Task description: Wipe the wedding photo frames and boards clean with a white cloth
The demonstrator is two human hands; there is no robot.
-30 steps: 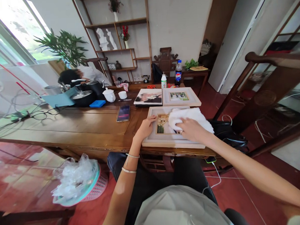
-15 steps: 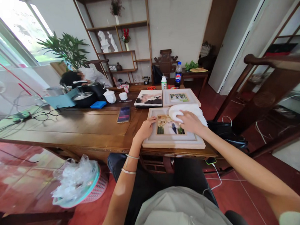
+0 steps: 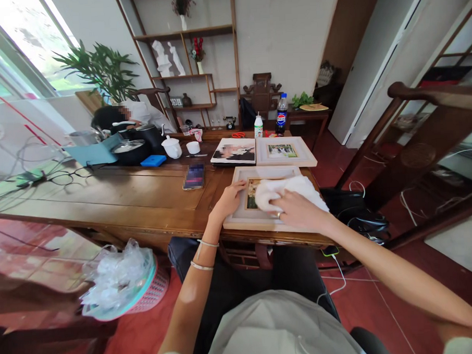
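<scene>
Head view: white cloth (image 3: 295, 187) under right hand (image 3: 296, 212), left hand (image 3: 229, 199) steadying frame (image 3: 241, 214)

From where I stand, the one brand I can read is the Pepsi logo on the blue label of the dark cola bottle (image 3: 281, 114) behind the far edge of the tabletop (image 3: 143, 196), while the number blocks (image 3: 175, 102) on the shelf are too small to read.

Both arms are reaching toward 12 o'clock. The left hand (image 3: 229, 198) is lying palm down, fingers pointing flat toward 1 o'clock. The right hand (image 3: 296, 212) is pressing palm down, fingers curling toward 10 o'clock.
</scene>
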